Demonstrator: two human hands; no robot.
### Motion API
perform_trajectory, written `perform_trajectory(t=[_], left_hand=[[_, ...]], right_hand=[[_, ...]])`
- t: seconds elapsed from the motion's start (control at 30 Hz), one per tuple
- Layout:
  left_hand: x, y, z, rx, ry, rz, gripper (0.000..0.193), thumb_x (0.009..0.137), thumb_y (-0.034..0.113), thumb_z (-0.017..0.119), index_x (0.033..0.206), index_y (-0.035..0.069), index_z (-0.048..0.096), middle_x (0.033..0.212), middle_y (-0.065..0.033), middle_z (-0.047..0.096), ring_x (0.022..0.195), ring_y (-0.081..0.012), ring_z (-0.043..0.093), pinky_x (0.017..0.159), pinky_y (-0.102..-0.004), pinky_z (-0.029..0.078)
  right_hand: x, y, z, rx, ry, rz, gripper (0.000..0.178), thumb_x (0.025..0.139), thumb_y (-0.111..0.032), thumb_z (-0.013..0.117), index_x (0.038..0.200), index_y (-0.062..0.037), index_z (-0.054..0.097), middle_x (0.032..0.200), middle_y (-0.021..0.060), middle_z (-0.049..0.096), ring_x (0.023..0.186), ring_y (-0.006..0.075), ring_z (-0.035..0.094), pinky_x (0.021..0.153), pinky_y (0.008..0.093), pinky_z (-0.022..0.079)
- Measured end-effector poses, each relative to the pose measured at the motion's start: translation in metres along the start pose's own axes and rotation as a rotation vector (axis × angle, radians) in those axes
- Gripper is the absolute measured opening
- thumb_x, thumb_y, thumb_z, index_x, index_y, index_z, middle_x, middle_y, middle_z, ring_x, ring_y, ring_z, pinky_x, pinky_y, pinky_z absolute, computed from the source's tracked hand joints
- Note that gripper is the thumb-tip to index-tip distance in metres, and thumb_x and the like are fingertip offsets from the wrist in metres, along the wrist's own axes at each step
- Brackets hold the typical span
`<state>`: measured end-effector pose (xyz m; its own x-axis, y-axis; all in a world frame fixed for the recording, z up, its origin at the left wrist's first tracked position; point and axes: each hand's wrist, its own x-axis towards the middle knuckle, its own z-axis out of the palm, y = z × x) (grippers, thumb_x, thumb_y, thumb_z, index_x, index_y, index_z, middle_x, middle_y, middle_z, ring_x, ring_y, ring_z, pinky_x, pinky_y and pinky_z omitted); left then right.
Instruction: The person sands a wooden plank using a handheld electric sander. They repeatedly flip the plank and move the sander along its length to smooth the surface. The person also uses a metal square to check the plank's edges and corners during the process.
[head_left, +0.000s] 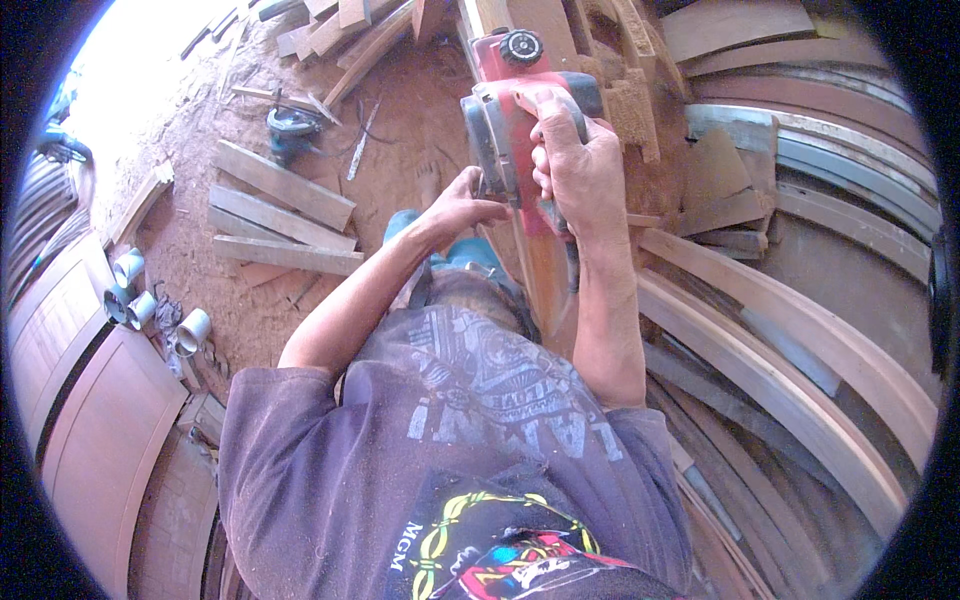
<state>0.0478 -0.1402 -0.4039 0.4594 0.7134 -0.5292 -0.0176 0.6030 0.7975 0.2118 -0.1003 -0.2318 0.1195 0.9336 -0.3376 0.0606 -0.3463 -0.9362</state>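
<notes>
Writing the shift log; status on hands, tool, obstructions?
Right hand gripping red electric planer. Left hand beside it, contact unclear. Planer over wooden beam. Loose planks off left.

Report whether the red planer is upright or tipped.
The planer is upright: its black knob and handle face up, right hand around the handle.

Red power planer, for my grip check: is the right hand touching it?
Touching: the head view shows the right hand curled around the handle of the red power planer.

The planer [518,140] sat on a beam [543,265]. Cups [141,308] lay left, beside panels [115,420]; long boards [780,385] lay right.
</notes>
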Motion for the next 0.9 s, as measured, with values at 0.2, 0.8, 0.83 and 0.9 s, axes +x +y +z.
perform_trajectory(t=[0.2, 0.8, 0.83, 0.9], left_hand=[[0.004, -0.006, -0.001, 0.019, -0.06, -0.028, 0.071, 0.079, 0.015, 0.087, 0.138, 0.001, 0.05, 0.116, -0.0092, 0.067, 0.099, -0.0168, 0.064, 0.084, -0.0325, 0.053], [-0.012, -0.001, 0.044, 0.29, -0.031, -0.215, 0.126, 0.071, 0.054, 0.098, 0.15, -0.016, 0.027, 0.134, -0.0272, 0.061, 0.115, -0.0282, 0.066, 0.089, -0.0393, 0.056], [-0.013, 0.0, 0.046, 0.297, -0.032, -0.223, 0.127, 0.07, 0.054, 0.098, 0.15, -0.016, 0.028, 0.132, -0.0271, 0.061, 0.114, -0.028, 0.066, 0.089, -0.0397, 0.056], [-0.017, -0.006, 0.051, 0.34, 0.025, -0.166, 0.126, 0.069, 0.055, 0.098, 0.149, -0.015, 0.03, 0.123, -0.0249, 0.063, 0.109, -0.028, 0.065, 0.087, -0.0408, 0.056]], right_hand=[[0.012, -0.004, 0.0, -0.002, -0.006, 0.025, 0.049, 0.101, -0.051, 0.07, 0.086, -0.0055, 0.066, 0.063, -0.0044, 0.053, 0.05, 0.0038, 0.05, 0.043, 0.0234, 0.039], [0.055, -0.017, 0.008, 0.018, 0.005, -0.018, 0.056, 0.101, -0.057, 0.067, 0.103, -0.0017, 0.077, 0.069, -0.0043, 0.054, 0.051, 0.0035, 0.048, 0.044, 0.0227, 0.038], [0.059, -0.017, 0.008, 0.018, 0.008, -0.02, 0.056, 0.102, -0.057, 0.067, 0.105, -0.0016, 0.077, 0.069, -0.0043, 0.054, 0.052, 0.0034, 0.048, 0.044, 0.0227, 0.038], [0.066, -0.021, 0.01, 0.016, 0.012, -0.023, 0.057, 0.102, -0.057, 0.066, 0.108, -0.0014, 0.078, 0.07, -0.0044, 0.054, 0.052, 0.0032, 0.048, 0.044, 0.0226, 0.038]])
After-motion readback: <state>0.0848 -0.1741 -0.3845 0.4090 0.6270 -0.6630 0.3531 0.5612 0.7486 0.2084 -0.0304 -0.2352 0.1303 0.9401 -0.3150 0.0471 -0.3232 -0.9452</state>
